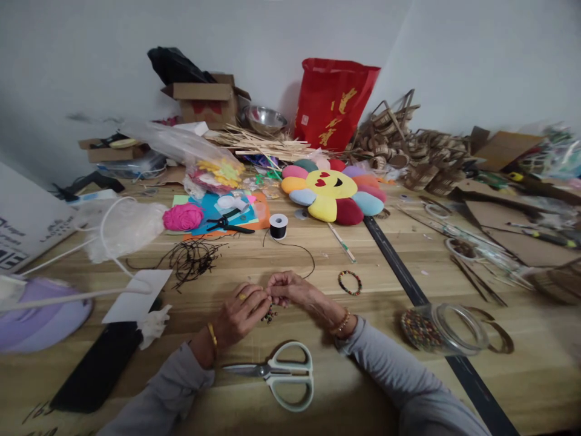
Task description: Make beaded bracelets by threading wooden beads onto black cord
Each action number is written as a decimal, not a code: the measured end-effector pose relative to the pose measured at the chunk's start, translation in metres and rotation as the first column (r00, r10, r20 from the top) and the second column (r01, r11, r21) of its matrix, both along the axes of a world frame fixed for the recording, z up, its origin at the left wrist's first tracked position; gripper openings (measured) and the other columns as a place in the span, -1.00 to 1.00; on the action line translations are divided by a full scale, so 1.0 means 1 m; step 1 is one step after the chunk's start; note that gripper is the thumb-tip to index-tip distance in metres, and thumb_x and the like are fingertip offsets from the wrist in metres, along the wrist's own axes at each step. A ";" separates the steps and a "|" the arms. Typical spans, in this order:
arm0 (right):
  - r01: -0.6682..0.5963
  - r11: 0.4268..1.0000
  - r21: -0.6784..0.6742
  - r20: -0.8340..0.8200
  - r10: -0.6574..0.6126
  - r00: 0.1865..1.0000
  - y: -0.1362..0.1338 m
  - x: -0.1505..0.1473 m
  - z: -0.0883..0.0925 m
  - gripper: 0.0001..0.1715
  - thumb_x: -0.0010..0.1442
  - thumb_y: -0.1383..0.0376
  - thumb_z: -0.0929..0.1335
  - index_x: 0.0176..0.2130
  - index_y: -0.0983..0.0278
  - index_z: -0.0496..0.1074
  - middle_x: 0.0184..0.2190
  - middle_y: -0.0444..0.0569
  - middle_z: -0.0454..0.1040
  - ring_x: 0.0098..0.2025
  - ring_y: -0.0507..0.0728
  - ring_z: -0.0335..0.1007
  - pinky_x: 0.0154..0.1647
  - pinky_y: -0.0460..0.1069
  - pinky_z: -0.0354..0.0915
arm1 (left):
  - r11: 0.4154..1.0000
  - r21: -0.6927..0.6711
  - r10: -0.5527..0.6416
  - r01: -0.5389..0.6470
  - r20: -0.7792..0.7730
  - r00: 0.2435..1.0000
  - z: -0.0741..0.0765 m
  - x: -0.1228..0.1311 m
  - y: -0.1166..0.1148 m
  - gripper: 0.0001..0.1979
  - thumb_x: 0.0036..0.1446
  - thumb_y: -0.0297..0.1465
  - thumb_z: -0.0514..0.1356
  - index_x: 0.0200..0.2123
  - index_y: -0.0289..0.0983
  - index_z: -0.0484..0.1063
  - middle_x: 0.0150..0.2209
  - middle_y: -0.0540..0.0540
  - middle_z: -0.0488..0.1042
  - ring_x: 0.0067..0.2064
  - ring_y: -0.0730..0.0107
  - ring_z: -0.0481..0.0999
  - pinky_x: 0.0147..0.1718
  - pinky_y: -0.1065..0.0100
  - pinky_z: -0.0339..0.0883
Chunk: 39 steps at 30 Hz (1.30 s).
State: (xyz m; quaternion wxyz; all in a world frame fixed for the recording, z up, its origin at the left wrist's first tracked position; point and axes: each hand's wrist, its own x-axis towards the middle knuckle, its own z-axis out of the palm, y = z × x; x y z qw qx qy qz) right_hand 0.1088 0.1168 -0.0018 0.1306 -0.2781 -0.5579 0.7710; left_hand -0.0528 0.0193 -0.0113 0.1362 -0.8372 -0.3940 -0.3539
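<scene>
My left hand (244, 310) and my right hand (294, 289) meet fingertip to fingertip above the wooden table. Both have their fingers closed in a pinch. From between them hangs a small strand of dark and coloured beads (269, 315); its upper part is hidden by my fingers. Just below my hands lie scissors (290, 375) with pale handles, blades pointing left. A finished-looking beaded bracelet (350, 283) rests to the right of my right hand. Beyond my hands stands a spool of black cord (278, 226), its loose cord curving toward my right hand.
An open clear jar of beads (424, 329) lies on its side at right. Tangled black cords (194, 263), pink yarn (183, 217) and black pliers (229, 225) are at left. A black phone (97, 369) lies near front left. A flower cushion (333, 189) sits behind.
</scene>
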 end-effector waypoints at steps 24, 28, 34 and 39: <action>0.072 0.996 0.052 0.013 -0.072 0.997 -0.003 -0.002 0.001 -0.55 -0.06 0.03 0.46 -0.38 0.30 0.30 -0.63 -0.25 0.35 -0.64 -0.09 0.23 -0.62 -0.18 0.18 | 0.976 -0.192 0.142 -0.104 0.194 0.971 0.001 0.002 0.010 -0.88 0.18 -0.52 0.13 -0.39 -0.27 0.41 -0.43 -0.06 0.44 -0.34 0.40 0.41 -0.27 0.36 0.33; 0.108 0.993 0.040 -0.003 -0.108 0.994 -0.004 -0.004 0.000 -0.51 -0.10 -0.01 0.48 -0.43 0.32 0.32 -0.65 -0.25 0.35 -0.64 -0.10 0.21 -0.63 -0.19 0.16 | 0.971 -0.219 0.152 -0.100 0.232 0.961 0.003 0.003 0.009 -0.89 0.16 -0.52 0.14 -0.40 -0.27 0.42 -0.42 -0.07 0.46 -0.34 0.39 0.43 -0.28 0.36 0.34; 0.151 0.988 0.021 -0.080 -0.149 0.986 -0.005 -0.005 -0.001 -0.52 -0.12 -0.01 0.49 -0.46 0.34 0.37 -0.65 -0.22 0.38 -0.64 -0.10 0.23 -0.60 -0.18 0.17 | 0.906 -0.422 0.195 0.023 0.466 0.863 0.003 0.005 0.011 -0.91 0.14 -0.49 0.13 -0.41 -0.27 0.40 -0.36 -0.11 0.50 -0.28 0.36 0.50 -0.27 0.38 0.39; 0.160 0.987 0.021 -0.093 -0.158 0.983 -0.005 -0.005 -0.001 -0.53 -0.13 0.01 0.49 -0.47 0.34 0.37 -0.64 -0.21 0.40 -0.66 -0.10 0.22 -0.63 -0.18 0.15 | 0.781 -0.605 0.298 0.156 0.580 0.758 0.006 0.003 0.013 -0.89 0.10 -0.41 0.16 -0.45 -0.29 0.40 -0.45 -0.05 0.51 -0.38 0.37 0.49 -0.32 0.38 0.37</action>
